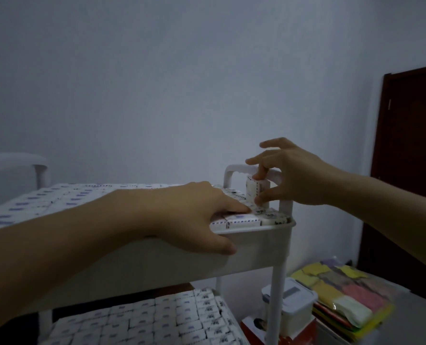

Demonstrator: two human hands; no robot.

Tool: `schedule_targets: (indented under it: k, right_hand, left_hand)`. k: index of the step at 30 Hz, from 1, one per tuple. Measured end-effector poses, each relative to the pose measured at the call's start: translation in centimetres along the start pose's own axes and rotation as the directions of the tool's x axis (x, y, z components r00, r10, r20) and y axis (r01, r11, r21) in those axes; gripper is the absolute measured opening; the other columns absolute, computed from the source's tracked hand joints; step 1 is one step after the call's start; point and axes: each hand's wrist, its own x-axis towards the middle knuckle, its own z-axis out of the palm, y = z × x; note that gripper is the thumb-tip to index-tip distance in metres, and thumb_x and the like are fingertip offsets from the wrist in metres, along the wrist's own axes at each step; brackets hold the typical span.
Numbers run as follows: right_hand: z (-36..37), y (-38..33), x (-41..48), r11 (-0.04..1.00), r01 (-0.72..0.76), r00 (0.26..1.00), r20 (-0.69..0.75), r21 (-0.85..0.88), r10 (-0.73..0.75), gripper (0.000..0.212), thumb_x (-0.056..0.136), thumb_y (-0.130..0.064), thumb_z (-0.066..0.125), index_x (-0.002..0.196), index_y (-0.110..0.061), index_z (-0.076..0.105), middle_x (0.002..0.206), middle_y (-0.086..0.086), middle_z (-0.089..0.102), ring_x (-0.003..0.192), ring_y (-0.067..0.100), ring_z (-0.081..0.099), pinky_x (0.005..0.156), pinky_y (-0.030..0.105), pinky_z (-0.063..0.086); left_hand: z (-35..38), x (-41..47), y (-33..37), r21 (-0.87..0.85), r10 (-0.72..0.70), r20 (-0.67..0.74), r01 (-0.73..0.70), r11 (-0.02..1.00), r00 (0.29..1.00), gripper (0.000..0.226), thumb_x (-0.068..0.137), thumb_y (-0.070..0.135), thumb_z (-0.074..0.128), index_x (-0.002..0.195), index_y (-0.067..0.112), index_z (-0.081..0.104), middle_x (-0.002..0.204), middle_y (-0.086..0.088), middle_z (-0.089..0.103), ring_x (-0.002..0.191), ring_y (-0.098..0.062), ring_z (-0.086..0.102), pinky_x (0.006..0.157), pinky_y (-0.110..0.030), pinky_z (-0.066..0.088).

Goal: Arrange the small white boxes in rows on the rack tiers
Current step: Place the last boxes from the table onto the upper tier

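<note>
A white plastic rack has its top tier packed with rows of small white boxes printed in blue. My right hand pinches one small white box upright between thumb and fingers, at the tier's right end just in front of the rack handle. My left hand lies over the tier's front right corner, fingers flat on the boxes there and thumb pressed against the outer wall. The lower tier is also covered with rows of the same boxes.
A grey wall stands close behind the rack. A dark brown door is at the right. Beside the rack's right leg sit a lidded white container and a wrapped stack of coloured cloths.
</note>
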Motion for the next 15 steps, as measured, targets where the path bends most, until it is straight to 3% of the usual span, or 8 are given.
schedule_targets:
  k: [6, 11, 15]
  right_hand:
    - [-0.2, -0.2, -0.3, 0.969, 0.04, 0.994, 0.106, -0.245, -0.015, 0.044, 0.087, -0.064, 0.05, 0.117, -0.037, 0.066, 0.157, -0.013, 0.025, 0.147, 0.012, 0.002, 0.113, 0.04, 0.027]
    - [-0.3, -1.2, -1.4, 0.959, 0.007, 0.999, -0.039, -0.283, -0.018, 0.04, 0.099, -0.036, 0.033, 0.114, -0.026, 0.069, 0.152, -0.008, 0.036, 0.145, 0.013, 0.011, 0.111, 0.036, 0.026]
    - [0.0, -1.7, -1.2, 0.959, 0.003, 1.0, -0.024, -0.285, -0.01, 0.041, 0.1, -0.031, 0.032, 0.114, -0.023, 0.069, 0.151, -0.009, 0.037, 0.144, 0.013, 0.013, 0.11, 0.035, 0.028]
  left_hand:
    - [0.1, -0.1, 0.1, -0.003, 0.009, -0.016, -0.009, 1.0, 1.0, 0.052, 0.089, 0.049, 0.06, 0.138, 0.037, 0.047, 0.125, 0.014, 0.059, 0.1, -0.002, 0.052, 0.09, -0.021, 0.043]
    - [0.2, 0.1, -0.1, 0.027, 0.005, -0.048, -0.004, 1.0, 0.999, 0.055, 0.089, 0.05, 0.059, 0.14, 0.037, 0.044, 0.128, 0.015, 0.058, 0.1, -0.001, 0.05, 0.084, -0.011, 0.037]
    - [0.4, 0.0, -0.2, 0.018, 0.007, -0.048, -0.007, 1.0, 0.999, 0.056, 0.089, 0.049, 0.059, 0.141, 0.038, 0.043, 0.131, 0.015, 0.057, 0.102, 0.0, 0.049, 0.083, -0.004, 0.033]
